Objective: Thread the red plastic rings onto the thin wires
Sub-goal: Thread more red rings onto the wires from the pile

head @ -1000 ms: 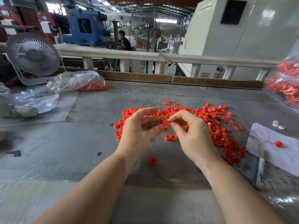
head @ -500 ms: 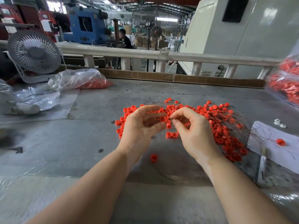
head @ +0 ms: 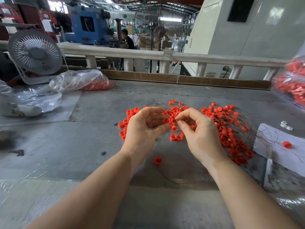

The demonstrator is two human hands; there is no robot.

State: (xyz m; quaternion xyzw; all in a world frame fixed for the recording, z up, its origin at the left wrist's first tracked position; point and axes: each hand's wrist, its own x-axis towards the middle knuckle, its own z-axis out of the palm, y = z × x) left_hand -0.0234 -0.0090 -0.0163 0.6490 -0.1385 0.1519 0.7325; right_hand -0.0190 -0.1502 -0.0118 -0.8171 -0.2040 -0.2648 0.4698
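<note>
My left hand (head: 143,128) pinches one red plastic ring (head: 166,120) between thumb and fingertips, its hole facing right. My right hand (head: 198,133) pinches the end of a thin wire (head: 177,120) right beside that ring. Both hands hover over a spread pile of red rings (head: 227,129) on the grey table (head: 66,146). A bundle of thin wires (head: 244,119) lies tangled through the pile's right side. One loose ring (head: 158,160) lies on the table between my wrists. A wire loop (head: 181,180) lies near my right forearm.
A small white fan (head: 35,53) stands at the back left, beside a plastic bag of red rings (head: 82,81). Another bag of rings (head: 293,83) sits at the right edge. White paper (head: 280,146) with one ring lies right. A white railing (head: 148,54) borders the table's far side.
Both hands stay almost in place over the pile. The right fingertips have closed in on the ring held by the left hand, bringing the wire end next to it.
</note>
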